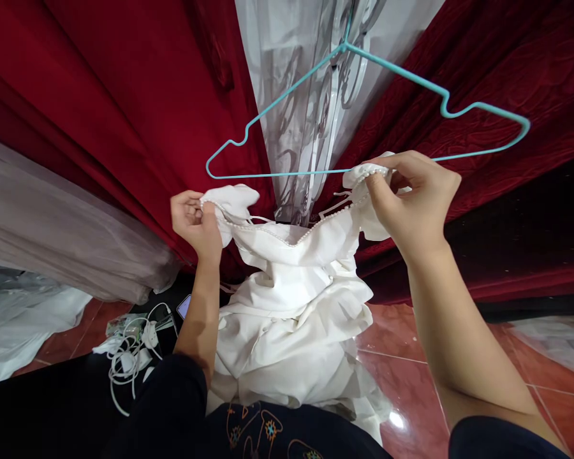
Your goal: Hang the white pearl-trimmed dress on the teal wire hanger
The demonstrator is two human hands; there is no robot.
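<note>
My left hand [197,220] pinches one ruffled shoulder of a white dress [296,299]; my right hand [416,197] pinches the other. The dress hangs between my arms in front of me, its pearl-beaded neckline [294,245] dipping in the middle and its folds bunching down toward my lap. My hands are well apart, with a gap between them over the neckline. Just above runs the bottom bar of a light-blue hanger [397,66]; it passes behind my right hand, and I cannot tell whether they touch. The hanger's notched arms slope upward beyond my reach of fabric.

Below to the right is a shiny red tiled floor [397,331]. At lower left, white cables [124,360] lie tangled beside my left forearm. Deep red curtains [124,95] flank white scrollwork [332,121] ahead, and pale sheer cloth [62,223] drapes at far left.
</note>
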